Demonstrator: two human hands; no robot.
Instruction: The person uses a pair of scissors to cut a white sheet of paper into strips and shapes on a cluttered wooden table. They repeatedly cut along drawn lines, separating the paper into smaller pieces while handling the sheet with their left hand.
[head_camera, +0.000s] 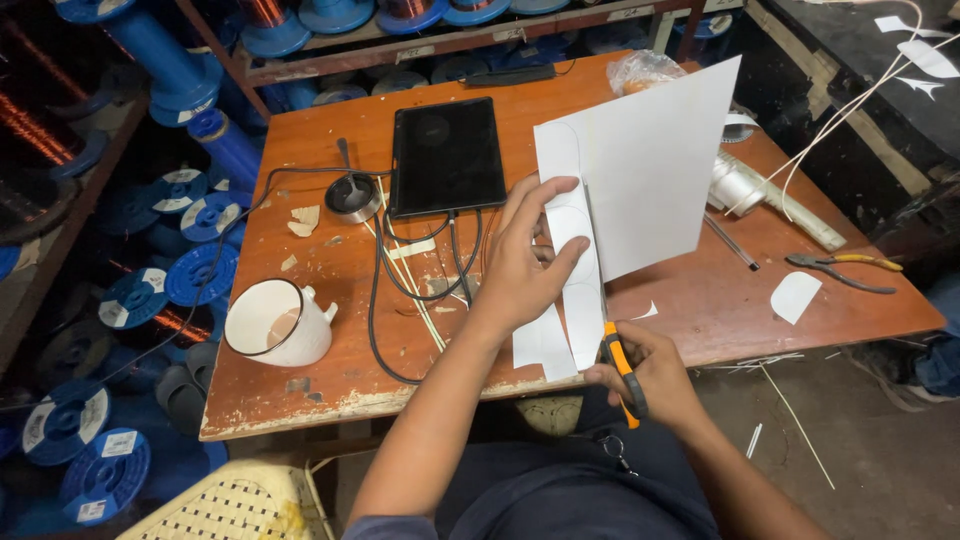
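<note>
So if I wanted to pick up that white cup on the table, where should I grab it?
Grab the white cup by its small handle, which sticks out on its right side, toward the black cable. The cup seems tipped, with its open mouth facing left and up, so come from the right. That side of the wooden table looks free, and both hands are busy with paper.

We see our left hand (527, 262) and right hand (655, 378) bare, no rings or watch, forearms uncovered. A dark blue-grey short sleeve (385, 526) ends well behind the left grip; dark trousers (560, 495) below.
</note>
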